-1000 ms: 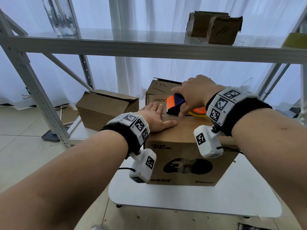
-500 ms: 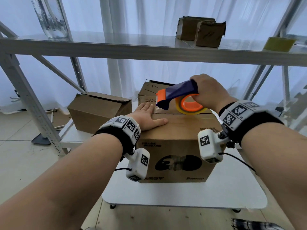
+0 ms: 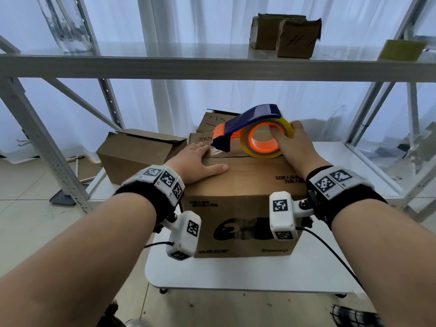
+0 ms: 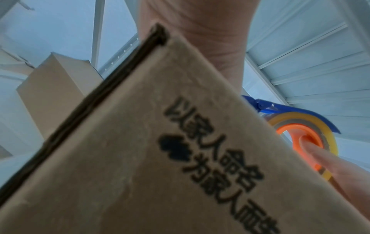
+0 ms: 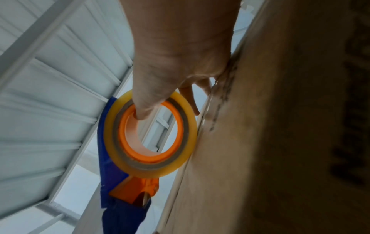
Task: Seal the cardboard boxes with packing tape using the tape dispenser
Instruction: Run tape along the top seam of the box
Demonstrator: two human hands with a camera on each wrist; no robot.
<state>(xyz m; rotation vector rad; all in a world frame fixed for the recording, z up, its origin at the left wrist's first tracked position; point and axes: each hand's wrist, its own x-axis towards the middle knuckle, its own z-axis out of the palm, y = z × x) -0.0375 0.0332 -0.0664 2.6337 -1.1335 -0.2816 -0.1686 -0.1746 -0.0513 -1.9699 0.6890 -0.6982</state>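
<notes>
Resting on the white surface (image 3: 236, 274) nearest the person is the cardboard box (image 3: 240, 208), printed side facing the camera, flaps down. The left hand (image 3: 195, 161) lies flat on the left part of the box top, fingers straight and spread, thumb pointing right, holding nothing. The right hand (image 3: 292, 147) grips the tape dispenser (image 3: 250, 131) at the far right of the box top: the thumb hooks into the orange core, and the other fingers wrap behind the yellowish tape roll (image 3: 266, 140). The right wrist view shows the roll's rim just beside the box edge; contact cannot be confirmed. The dispenser's blue and orange nose points left, just above the flap seam, near the left fingertips. Beyond the box sit two further cardboard boxes (image 3: 141, 152) on a lower shelf. On the upper shelf (image 3: 212, 67) stand two small boxes (image 3: 287, 36) and a clear glass vessel (image 3: 66, 24).
</notes>
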